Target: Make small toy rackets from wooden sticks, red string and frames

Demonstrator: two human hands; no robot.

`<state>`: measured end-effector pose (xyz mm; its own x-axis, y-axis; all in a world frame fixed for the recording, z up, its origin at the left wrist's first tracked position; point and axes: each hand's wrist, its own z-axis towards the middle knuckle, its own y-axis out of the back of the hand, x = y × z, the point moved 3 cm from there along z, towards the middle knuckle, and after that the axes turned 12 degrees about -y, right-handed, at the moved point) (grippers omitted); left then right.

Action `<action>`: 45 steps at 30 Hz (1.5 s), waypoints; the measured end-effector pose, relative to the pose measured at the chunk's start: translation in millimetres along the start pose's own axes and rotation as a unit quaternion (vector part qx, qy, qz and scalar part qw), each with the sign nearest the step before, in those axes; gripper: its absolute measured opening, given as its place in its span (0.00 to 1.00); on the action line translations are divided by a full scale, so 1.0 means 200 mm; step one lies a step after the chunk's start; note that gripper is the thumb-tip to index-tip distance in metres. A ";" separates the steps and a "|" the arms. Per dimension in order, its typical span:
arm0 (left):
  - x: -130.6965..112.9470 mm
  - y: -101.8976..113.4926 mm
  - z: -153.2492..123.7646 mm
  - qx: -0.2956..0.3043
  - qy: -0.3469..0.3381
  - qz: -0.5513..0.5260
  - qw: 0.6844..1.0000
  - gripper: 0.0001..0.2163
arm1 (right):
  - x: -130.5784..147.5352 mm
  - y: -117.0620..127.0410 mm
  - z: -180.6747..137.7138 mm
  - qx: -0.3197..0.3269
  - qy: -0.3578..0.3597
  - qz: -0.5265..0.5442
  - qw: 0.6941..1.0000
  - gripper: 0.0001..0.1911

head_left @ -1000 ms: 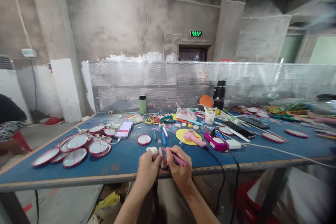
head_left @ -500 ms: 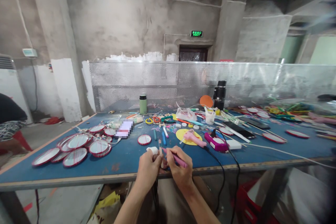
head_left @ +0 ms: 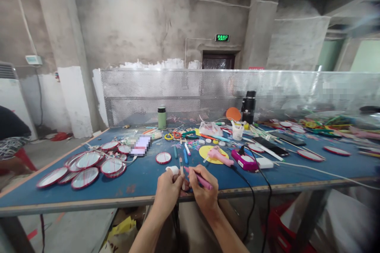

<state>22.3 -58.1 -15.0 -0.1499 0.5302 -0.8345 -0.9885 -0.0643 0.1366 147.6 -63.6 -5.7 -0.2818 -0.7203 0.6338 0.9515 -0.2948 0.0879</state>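
Note:
My left hand (head_left: 166, 190) is closed near the table's front edge, pinching a flat wooden craft stick (head_left: 181, 168) that stands nearly upright. A small white object (head_left: 172, 170) shows behind the same hand's knuckles; its kind, and whether it is held, cannot be made out. In my right hand (head_left: 206, 193) is a pink pen (head_left: 204, 182), gripped as for writing, its tip pointing left close to the stick. Just beyond the hands lie a blue marker (head_left: 185, 156), a teal marker (head_left: 175, 152) and a single round mirror (head_left: 163, 158) with a red rim.
Red-rimmed round mirrors (head_left: 86, 177) are heaped at the left beside a phone (head_left: 140, 145). To the right, a pink glue gun (head_left: 219, 155) rests on a yellow disc (head_left: 204, 151), with a purple power strip (head_left: 244, 160) and trailing black cables. Bottles stand behind, before a perforated metal screen (head_left: 133, 87).
The pink pen and my right hand have shifted very slightly, the tip now a little farther from the stick. My left hand stays in place with the stick.

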 end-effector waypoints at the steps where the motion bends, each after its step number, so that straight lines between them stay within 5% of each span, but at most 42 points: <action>1: 0.00 0.00 0.00 0.000 0.000 0.001 1.000 0.13 | 0.00 0.00 0.00 0.003 0.001 0.001 1.000 0.09; 45: 0.05 0.00 0.00 0.007 0.009 0.013 1.000 0.16 | 0.01 0.00 0.00 0.010 0.032 -0.001 0.999 0.08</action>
<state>21.2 -52.2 -23.6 -0.1768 0.5124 -0.8404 -0.9838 -0.0656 0.1670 146.5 -64.9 -4.9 -0.2896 -0.7584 0.5839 0.9532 -0.2841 0.1038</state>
